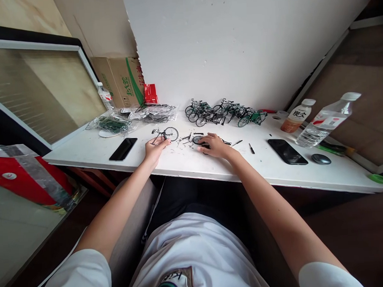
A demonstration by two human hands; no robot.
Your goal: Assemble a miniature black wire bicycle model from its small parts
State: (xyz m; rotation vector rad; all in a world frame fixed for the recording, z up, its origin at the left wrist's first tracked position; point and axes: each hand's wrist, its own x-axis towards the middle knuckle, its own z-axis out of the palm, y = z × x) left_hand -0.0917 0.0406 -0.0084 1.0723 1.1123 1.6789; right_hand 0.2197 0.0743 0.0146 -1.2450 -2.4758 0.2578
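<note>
My left hand (156, 147) is closed on a black model bicycle frame (160, 134) with one spoked wheel (171, 134) on its right end, held just above the white table. My right hand (214, 146) rests palm down over small black parts, its fingers spread. A second small wheel (197, 139) shows beside its fingertips, and more dark pieces stick out behind the hand. Between the hands lie scattered tiny black parts (186, 138). Whether the right fingers pinch any piece is hidden.
Several assembled model bicycles (222, 110) stand against the wall. Plastic bags of parts (112, 123) lie at the back left. A phone (123, 149) lies left, another phone (287, 151) right. Two small screwdriver-like tools (252, 148) and bottles (328, 120) are on the right.
</note>
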